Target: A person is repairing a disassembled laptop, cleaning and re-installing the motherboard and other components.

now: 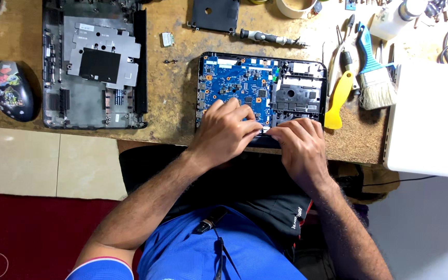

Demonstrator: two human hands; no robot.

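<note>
Opened laptop base (262, 91) on surface (175, 98) with blue board exposed, bottom cover (93, 65) already off and set aside left; left hand (226, 129) and right hand (299, 142) fingertips pinched together at front edge, board not yet lifted.

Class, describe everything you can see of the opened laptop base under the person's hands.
The opened laptop base lies flat at the near edge of the worn wooden table. Its black plastic frame holds a bare blue circuit board on the left and an empty black bay on the right. The left hand and right hand rest on its near edge.
</note>
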